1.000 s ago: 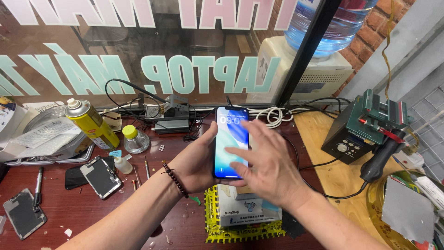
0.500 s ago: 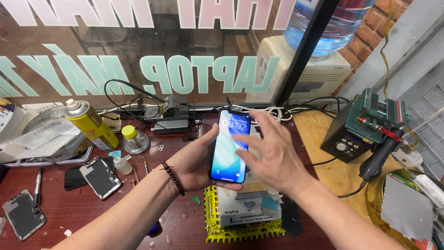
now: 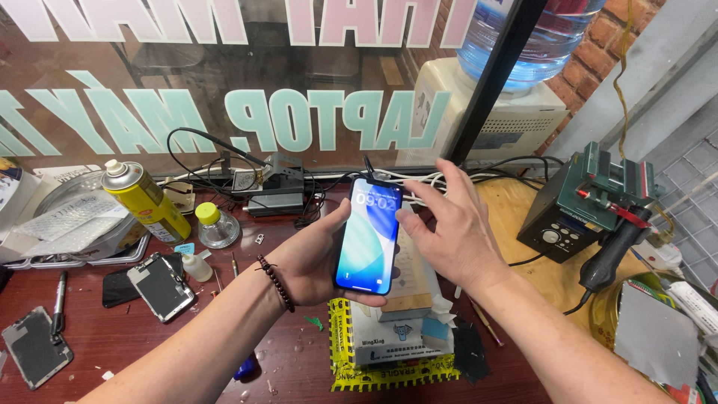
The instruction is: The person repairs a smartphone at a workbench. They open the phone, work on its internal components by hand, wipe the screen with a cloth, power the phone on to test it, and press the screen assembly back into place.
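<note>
My left hand (image 3: pixel 310 258) grips a smartphone (image 3: pixel 368 236) from behind, upright, with its blue screen lit and a cable plugged in at the top. A beaded bracelet circles that wrist. My right hand (image 3: pixel 452 224) hovers just right of the phone with fingers spread, the thumb close to the screen's right edge and not clearly touching it. Under the phone lies a stack of small boxes (image 3: pixel 407 329) on a yellow mat (image 3: pixel 344 370).
A yellow spray can (image 3: pixel 146 198), a small glass jar with a yellow lid (image 3: pixel 217 226) and loose phone screens (image 3: pixel 159 286) lie at left on the dark red table (image 3: pixel 134 337). A hot-air station (image 3: pixel 583 206) stands at right. Cables and a charger (image 3: pixel 273 191) run along the window.
My right hand has lifted off the phone's screen and drawn back to the right, fingers opening. The phone has tilted slightly and stays in my left hand.
</note>
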{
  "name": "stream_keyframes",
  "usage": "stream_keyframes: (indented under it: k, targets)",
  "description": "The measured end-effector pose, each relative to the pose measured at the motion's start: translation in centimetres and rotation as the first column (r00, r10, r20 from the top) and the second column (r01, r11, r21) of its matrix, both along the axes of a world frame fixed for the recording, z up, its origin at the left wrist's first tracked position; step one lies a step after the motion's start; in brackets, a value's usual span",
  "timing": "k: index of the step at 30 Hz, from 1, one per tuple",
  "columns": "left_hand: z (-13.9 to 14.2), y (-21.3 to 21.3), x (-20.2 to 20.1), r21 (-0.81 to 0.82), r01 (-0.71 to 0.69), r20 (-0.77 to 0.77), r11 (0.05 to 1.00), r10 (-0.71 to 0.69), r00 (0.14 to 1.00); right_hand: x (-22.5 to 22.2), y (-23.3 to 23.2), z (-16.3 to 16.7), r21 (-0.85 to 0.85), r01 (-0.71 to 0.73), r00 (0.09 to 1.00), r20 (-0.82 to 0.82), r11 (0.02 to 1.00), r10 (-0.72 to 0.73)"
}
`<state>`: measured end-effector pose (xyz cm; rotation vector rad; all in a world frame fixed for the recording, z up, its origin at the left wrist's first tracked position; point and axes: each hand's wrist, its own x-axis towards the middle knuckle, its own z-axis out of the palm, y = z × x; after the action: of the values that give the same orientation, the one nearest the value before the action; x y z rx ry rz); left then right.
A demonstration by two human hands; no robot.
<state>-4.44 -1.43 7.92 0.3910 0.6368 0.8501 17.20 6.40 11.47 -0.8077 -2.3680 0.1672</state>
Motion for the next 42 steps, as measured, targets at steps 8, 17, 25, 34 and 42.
stream_keyframes:
  k: [8,17,25,34,42]
  targets:
    - [0.0,0.4,-0.2,-0.011,-0.069,0.071,0.998,0.070,0.995,-0.4,-4.4,-1.6,0.066,-0.253,0.964,0.099,0.965,0.246]
    - [0.4,0.6,0.2,-0.034,-0.056,-0.083,0.998,0.053,0.995,-1.1,-2.0,0.8,0.023,-0.024,0.999,0.026,0.999,0.023]
    - [0.9,0.1,0.1,-0.009,-0.037,-0.018,0.999,0.037,0.999,0.1,-1.6,-1.4,-0.084,-0.009,0.998,-0.069,0.996,0.003]
    - [2.6,-0.2,1.2,-0.019,-0.072,0.073,0.997,0.073,0.995,0.3,-2.3,-1.9,-0.901,-0.359,0.811,-0.431,0.245,-0.396]
    - [2.8,-0.1,1.6,0.007,-0.063,0.065,0.998,0.063,0.996,-0.3,-3.9,-0.3,-0.871,-0.387,0.773,-0.486,0.304,-0.407]
